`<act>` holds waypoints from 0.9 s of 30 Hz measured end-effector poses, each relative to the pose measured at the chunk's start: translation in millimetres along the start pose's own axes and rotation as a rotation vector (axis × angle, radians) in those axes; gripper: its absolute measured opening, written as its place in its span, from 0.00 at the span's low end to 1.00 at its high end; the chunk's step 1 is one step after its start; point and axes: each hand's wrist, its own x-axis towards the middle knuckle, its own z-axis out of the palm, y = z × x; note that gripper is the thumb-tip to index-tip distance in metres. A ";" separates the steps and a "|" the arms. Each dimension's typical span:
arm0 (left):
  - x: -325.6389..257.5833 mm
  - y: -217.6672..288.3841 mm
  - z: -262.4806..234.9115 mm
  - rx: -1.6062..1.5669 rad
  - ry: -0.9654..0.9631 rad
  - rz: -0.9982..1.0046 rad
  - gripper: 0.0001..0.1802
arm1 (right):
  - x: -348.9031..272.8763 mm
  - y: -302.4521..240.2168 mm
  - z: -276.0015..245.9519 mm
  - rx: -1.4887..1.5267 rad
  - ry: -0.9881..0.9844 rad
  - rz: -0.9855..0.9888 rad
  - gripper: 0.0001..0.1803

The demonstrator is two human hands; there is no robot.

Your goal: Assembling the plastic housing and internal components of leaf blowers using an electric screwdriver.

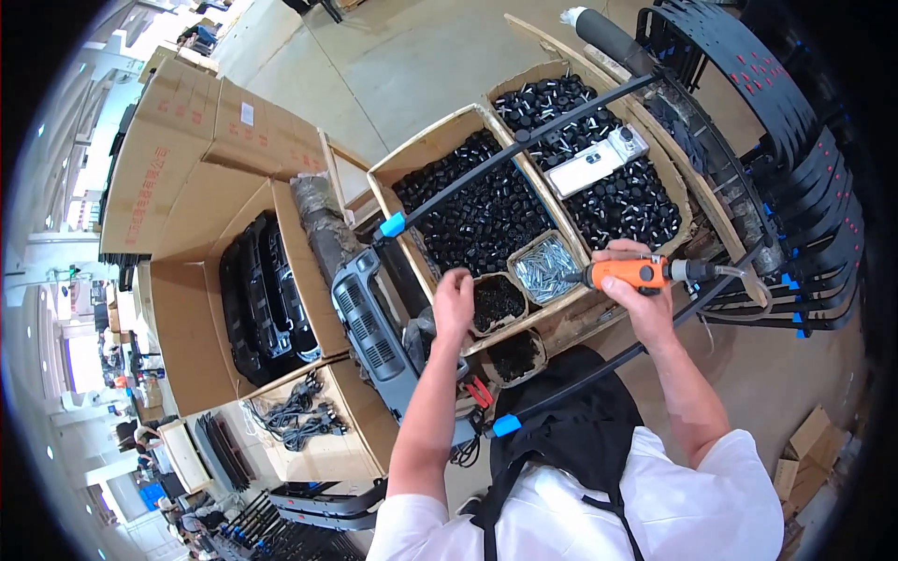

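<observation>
The right hand [636, 280] is in the middle right of the frame and is wrapped tight around an orange power screwdriver [629, 273]. The tool lies sideways, with its tip pointing left toward a small box of silver screws [544, 266]. The left hand [455, 304] is near the middle of the frame, well apart from the right hand. Its fingers are bent down over a small box of black bits [498, 301], but I cannot tell if it has picked anything up. Just left of this hand, lower down, lies a grey plastic grille panel [374, 327]. Above both hands sit two big cardboard boxes full of black caps [482, 210]. A thin black bar with a blue clip [393, 224] crosses over them.
</observation>
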 end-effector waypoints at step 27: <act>105.6 -34.4 13.2 -0.035 -0.005 0.000 0.17 | 88.6 83.3 77.1 -0.101 -0.105 0.109 0.29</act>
